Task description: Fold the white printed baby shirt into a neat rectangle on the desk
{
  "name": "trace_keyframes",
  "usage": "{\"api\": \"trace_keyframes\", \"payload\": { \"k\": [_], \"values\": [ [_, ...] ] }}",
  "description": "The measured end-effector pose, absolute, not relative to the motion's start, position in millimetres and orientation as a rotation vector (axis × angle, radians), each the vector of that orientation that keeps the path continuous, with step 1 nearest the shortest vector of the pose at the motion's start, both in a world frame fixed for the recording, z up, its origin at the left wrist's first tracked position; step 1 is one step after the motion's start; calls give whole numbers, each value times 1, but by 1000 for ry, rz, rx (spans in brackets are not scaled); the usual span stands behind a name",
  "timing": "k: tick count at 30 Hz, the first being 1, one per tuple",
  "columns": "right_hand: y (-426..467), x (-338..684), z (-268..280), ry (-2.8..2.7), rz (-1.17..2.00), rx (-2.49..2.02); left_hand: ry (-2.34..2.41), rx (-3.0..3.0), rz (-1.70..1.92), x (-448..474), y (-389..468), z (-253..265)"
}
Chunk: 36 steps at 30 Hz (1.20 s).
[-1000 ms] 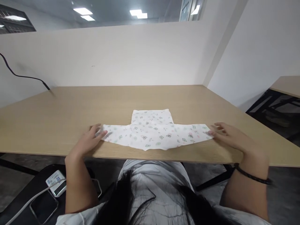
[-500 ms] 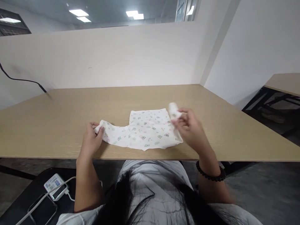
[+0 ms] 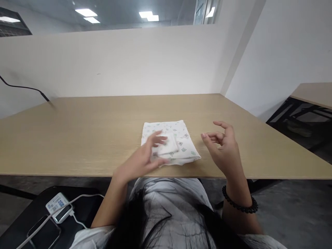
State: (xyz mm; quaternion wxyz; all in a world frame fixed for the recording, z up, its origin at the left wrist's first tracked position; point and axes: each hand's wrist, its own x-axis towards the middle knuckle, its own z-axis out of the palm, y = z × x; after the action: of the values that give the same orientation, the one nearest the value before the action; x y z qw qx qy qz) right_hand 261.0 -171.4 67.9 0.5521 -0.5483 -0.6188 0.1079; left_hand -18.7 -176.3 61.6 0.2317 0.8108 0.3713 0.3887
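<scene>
A small white garment, perhaps a baby shirt, printed with little figures [image 3: 184, 142] lies folded near the table's front edge. Its sleeves are turned inward, and one folded end [image 3: 169, 145] rests on top as a plain white flap. Over the left part of the cloth is my left hand [image 3: 147, 155], fingers spread and slightly blurred; whether it touches the cloth I cannot tell. My right hand [image 3: 224, 148] hovers just right of the garment, fingers curved and apart, holding nothing. A black bead bracelet [image 3: 240, 204] circles the right wrist.
The wooden table [image 3: 90, 131] ends at a white partition [image 3: 129, 62] behind. A black cable [image 3: 24, 88] hangs at the left. Below, a black chair [image 3: 77, 197] carries a white power bank [image 3: 59, 207] with a cord. Another table [image 3: 315, 91] stands at right.
The left sleeve has been folded inward onto the garment, and my left hand has let go of its end. My right hand has released the other sleeve and moved right.
</scene>
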Motion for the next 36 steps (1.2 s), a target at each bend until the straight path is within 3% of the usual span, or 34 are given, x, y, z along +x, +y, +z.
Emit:
{"api": "trace_keyframes", "payload": {
  "k": [6, 13, 20, 26, 31, 36],
  "values": [
    [-172, 266, 60, -1568, 238, -1294, 1173, 2390, 884, -36, -200, 70],
    [-171, 287, 34, -2476, 542, -1257, 1301, 2680, 408, -64, -195, 30],
    [-197, 306, 29, -2563, 615, -1304, 1084, 2807, 634, -77, -205, 14],
    [-188, 309, 18, -2496, 383, -1327, 1059, 2830, 662, -87, -206, 11],
    [-183, 310, 12, -2417, 524, -1050, 898, 2734, 785, -94, -205, 11],
    [-187, 308, 22, -2209, 600, -1083, 913, 2528, 939, -91, -208, 16]
  ]
}}
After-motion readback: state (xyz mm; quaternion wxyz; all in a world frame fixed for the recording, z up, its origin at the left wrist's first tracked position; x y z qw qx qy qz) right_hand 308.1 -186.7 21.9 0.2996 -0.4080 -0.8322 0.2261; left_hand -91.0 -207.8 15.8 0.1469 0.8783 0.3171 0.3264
